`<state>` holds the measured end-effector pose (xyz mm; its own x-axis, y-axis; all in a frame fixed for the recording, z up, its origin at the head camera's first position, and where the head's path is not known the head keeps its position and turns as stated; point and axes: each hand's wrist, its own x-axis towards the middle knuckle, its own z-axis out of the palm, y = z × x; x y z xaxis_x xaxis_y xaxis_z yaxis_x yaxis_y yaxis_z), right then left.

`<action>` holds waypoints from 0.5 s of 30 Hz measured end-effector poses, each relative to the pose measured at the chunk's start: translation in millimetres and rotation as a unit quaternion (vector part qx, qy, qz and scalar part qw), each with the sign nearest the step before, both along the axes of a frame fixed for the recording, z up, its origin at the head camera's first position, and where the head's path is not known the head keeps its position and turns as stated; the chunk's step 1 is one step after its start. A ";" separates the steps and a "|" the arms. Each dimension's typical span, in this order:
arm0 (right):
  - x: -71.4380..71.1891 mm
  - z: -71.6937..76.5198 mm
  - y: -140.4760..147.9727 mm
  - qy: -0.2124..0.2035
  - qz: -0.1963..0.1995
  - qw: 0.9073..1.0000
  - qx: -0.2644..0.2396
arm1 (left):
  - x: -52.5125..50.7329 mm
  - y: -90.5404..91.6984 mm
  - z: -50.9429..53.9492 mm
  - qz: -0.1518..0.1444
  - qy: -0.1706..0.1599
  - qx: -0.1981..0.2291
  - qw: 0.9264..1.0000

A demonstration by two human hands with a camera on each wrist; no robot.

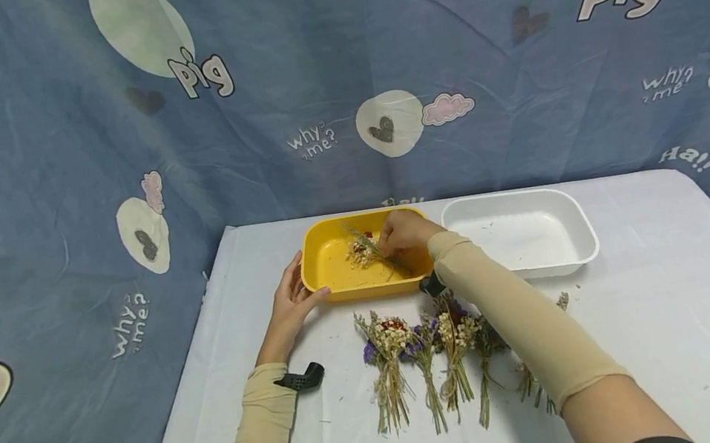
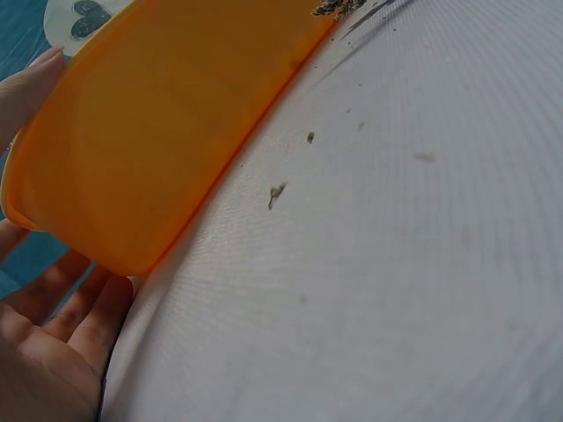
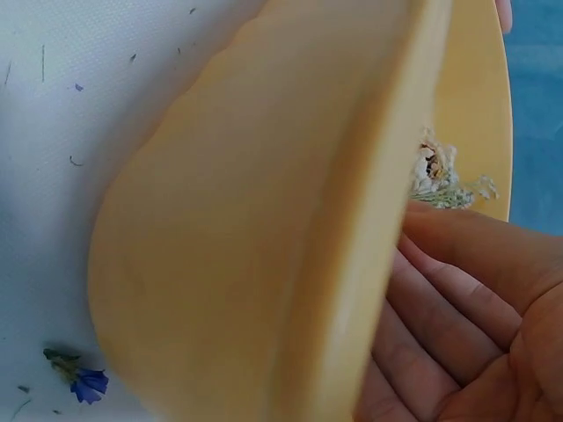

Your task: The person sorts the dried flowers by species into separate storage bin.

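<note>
A yellow plastic tray (image 1: 364, 291) stands on the white table. My left hand (image 1: 288, 305) holds its left end, thumb at the front rim and fingers along the outer side; the left wrist view also shows this hand (image 2: 66, 343) against the tray wall. Reaching over the front rim, my right hand (image 1: 406, 231) pinches the stems of a small dried flower bunch (image 1: 362, 250) inside the tray. In the right wrist view the tray wall hides part of the fingers, and cream blooms (image 3: 431, 165) show beyond the thumb.
A white tray (image 1: 523, 272) is right of the yellow one. In front lie several tied dried bouquets (image 1: 387, 359), partly under my right forearm. A loose purple flower (image 3: 88, 384) and plant crumbs (image 2: 276, 193) dot the tabletop. Behind hangs a blue patterned cloth (image 1: 308, 70).
</note>
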<state>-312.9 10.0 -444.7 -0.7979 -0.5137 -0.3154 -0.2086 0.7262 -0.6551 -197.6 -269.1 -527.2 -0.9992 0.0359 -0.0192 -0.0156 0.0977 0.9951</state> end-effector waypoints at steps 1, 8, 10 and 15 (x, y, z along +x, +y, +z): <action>-0.5 -0.5 0.4 -0.002 0.001 1.000 -0.001 | 0.2 0.2 -0.2 0.001 0.001 0.000 1.000; 1.0 0.9 1.9 -0.013 0.012 1.000 -0.020 | 1.7 0.0 -2.7 -0.002 0.019 0.000 1.000; 2.5 2.6 2.0 -0.011 0.014 1.000 -0.024 | 1.4 -0.3 -3.6 -0.003 0.022 0.001 1.000; 5.7 9.0 2.5 -0.002 0.018 0.999 -0.034 | 0.9 0.1 -2.9 -0.004 0.017 0.002 1.000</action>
